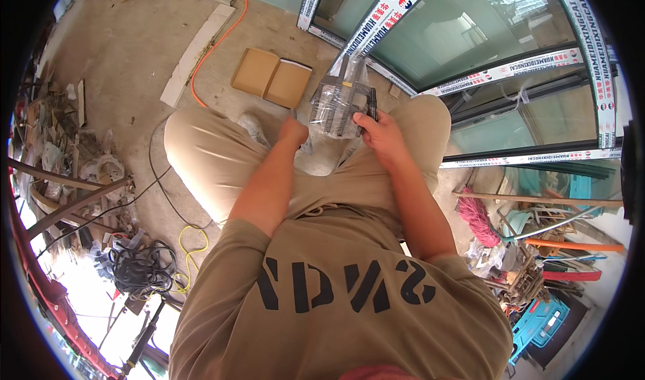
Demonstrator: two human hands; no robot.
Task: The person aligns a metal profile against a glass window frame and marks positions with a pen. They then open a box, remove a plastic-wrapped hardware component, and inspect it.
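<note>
My right hand [382,135] grips the edge of a package in clear plastic wrap [338,105], thumb on its near right corner. Dark bars show through the wrap, and a yellow mark sits near the package's top. A slim black part [373,103] stands along its right side, by my fingers. My left hand [294,132] is a fist just left of the package, apart from it. A thin grey object [294,113] sticks out of the fist; what it is cannot be made out. Beyond my hands an open cardboard box [287,83] lies on the floor.
Glass panels in taped frames [478,42] lean at the right. An orange hose or cable [221,40] runs past a pale board [199,52]. Scrap [60,153] and coiled black cable [141,266] lie left; a pink mop head [476,218] and blue tool case [541,324] lie right.
</note>
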